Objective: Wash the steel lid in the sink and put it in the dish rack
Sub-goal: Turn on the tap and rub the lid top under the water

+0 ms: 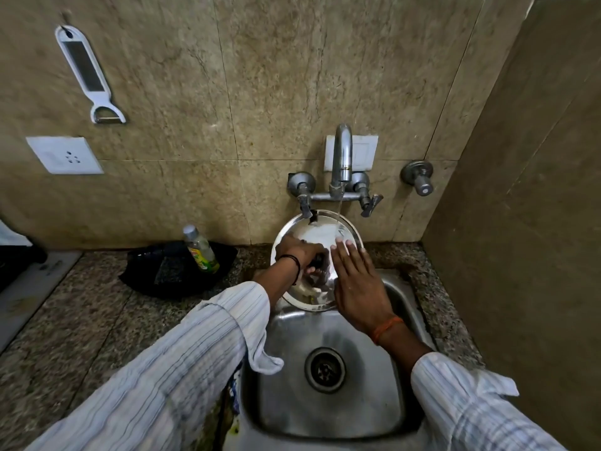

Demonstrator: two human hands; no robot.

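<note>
Nearest to the camera, two striped sleeves come in from 7 and 5 o'clock and reach over the sink [403,415], a steel basin with the drain [325,370] near its middle. The right hand [359,284] lies flat with its fingers straight and close together, and the fingertips rest on the shiny face of the lid [320,234]; an orange thread is around this wrist. The left hand [300,255] is curled around a dark knob at the middle of the lid and grips it; a black thread is on this wrist. The lid is held tilted above the far edge of the sink, at 12 o'clock from the drain, with its upper rim just under the tap [341,157]. A thin stream of water falls from the tap onto the upper part of the lid. At 9 o'clock from the lid, on the granite counter [81,320], a black tray [146,278] holds a bottle [200,250] with clear and green liquid, which leans to the left. Farther back, on the tiled wall, a round valve [419,179] sits at 3 o'clock from the tap, a white socket [65,155] is far at 9 o'clock, and a white peeler [89,74] hangs above the socket.
</note>
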